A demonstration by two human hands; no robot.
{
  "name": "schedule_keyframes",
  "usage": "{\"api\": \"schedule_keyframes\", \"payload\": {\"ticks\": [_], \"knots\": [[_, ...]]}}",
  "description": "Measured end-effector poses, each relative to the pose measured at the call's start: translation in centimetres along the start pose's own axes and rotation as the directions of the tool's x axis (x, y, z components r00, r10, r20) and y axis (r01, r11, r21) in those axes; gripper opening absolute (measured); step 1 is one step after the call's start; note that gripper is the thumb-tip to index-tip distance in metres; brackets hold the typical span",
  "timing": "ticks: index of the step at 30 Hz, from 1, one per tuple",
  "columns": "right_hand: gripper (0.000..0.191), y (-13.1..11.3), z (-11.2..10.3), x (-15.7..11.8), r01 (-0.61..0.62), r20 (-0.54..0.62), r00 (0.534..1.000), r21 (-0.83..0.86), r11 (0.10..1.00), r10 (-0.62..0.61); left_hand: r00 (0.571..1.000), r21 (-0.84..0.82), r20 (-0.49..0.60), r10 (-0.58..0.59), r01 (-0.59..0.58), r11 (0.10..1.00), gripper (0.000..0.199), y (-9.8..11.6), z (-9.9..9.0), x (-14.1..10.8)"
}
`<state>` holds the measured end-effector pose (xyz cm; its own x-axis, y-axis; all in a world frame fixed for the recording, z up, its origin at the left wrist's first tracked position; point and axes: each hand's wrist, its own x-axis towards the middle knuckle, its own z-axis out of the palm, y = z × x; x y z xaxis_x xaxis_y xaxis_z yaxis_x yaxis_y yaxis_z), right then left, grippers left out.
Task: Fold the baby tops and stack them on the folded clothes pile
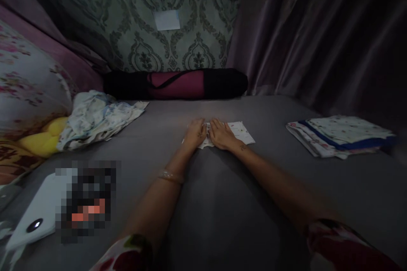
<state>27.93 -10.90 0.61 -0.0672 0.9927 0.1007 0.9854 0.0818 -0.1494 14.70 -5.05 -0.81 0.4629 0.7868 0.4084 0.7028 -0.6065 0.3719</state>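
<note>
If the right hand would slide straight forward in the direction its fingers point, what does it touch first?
The right hand lies on the small folded cloth. Beyond that is bare grey bed, then probably the black and maroon roll bag at the wall, though depth is unclear.

Your work surface: grey bed sheet (222, 203). Small white printed cloth (237, 132) lies mid-bed under your hands. Folded stack of cloths (341, 135) at right. Crumpled pile of cloths (98, 118) at left, yellow toy (47, 137) beside it. Dark bolster (174, 84) along far edge.
</note>
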Motion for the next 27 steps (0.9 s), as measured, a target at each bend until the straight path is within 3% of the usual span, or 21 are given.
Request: {"api": "schedule_keyframes", "payload": {"ticks": [2,5,9,12,15,19,22,24,27], "knots": [[0.063,1.0,0.2,-0.6,0.014,0.028,1.0,-0.016,1.0,-0.013,0.992,0.055,0.118,0.042,-0.049,0.997,0.04,1.3,0.2,-0.4],[0.063,1.6,0.7,-0.9,0.028,0.055,0.998,-0.004,1.0,-0.028,0.964,0.116,0.267,-0.001,-0.031,0.993,0.047,2.7,0.3,-0.9],[0.064,2.2,0.5,-0.7,0.03,0.098,0.995,0.064,0.997,-0.036,0.934,0.165,0.355,-0.027,-0.034,0.986,0.052,2.9,0.4,-1.1],[0.064,3.2,-0.1,-0.8,0.002,0.133,0.991,0.115,0.993,-0.017,0.95,0.22,0.309,-0.039,-0.032,0.975,0.055,2.7,0.5,-1.2],[0.064,4.2,-0.2,-1.5,-0.078,0.057,0.996,0.07,0.994,0.074,0.972,0.274,0.23,-0.039,-0.026,0.961,0.06,2.6,0.7,-1.3],[0.063,4.3,0.2,-2.1,-0.11,0.025,0.994,0.012,0.994,0.11,0.936,0.266,0.347,-0.061,-0.036,0.963,0.067,2.6,0.9,-1.3],[0.062,4.4,-0.1,-2.0,-0.106,0.082,0.991,0.024,0.994,0.104,0.925,0.276,0.37,-0.085,-0.023,0.961,0.068,2.6,0.8,-1.4],[0.064,4.8,-0.5,-1.9,-0.11,0.126,0.987,0.044,0.993,0.104,0.938,0.301,0.336,-0.091,-0.015,0.954,0.068,2.6,0.5,-1.5],[0.067,6.0,-0.6,-2.0,-0.151,0.088,0.985,0.019,0.988,0.149,0.959,0.349,0.242,-0.15,0.059,0.935,0.068,2.0,0.2,-1.5]]}}
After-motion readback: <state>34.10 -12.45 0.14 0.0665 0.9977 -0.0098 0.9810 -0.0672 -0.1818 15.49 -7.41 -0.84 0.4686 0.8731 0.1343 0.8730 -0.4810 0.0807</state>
